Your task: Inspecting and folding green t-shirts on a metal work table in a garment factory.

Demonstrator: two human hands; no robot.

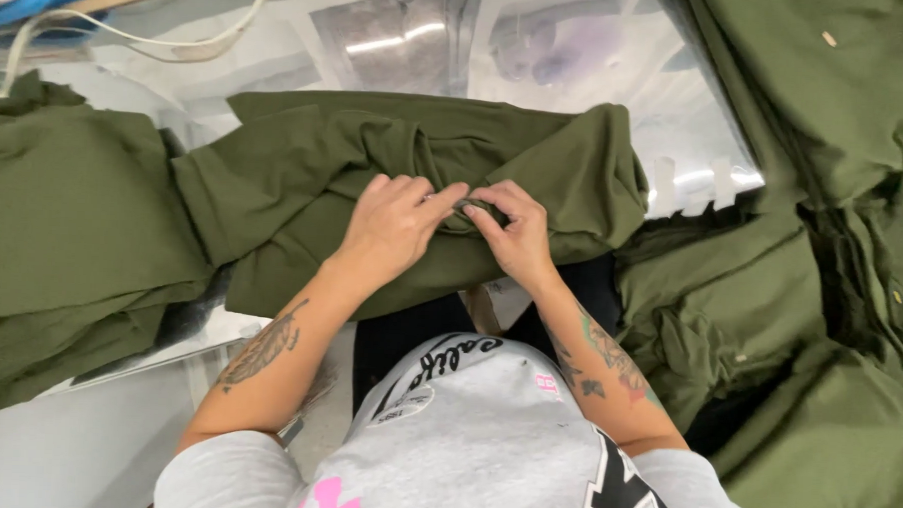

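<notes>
An olive-green garment (pixel 314 179) lies folded on a glossy table (pixel 578 78) in front of me. My left hand (pixel 392 227) and my right hand (pixel 512 231) meet at its middle. Both pinch a small bunched fold of the green fabric between fingertips and thumbs. The fingertips of the two hands almost touch. Both forearms are tattooed and bare, reaching forward from a grey printed shirt.
A stack of the same olive fabric (pixel 62 230) lies at the left. A large heap of olive cloth (pixel 810 297) fills the right side. A white cable (pixel 129 37) and a wooden strip run along the far left edge.
</notes>
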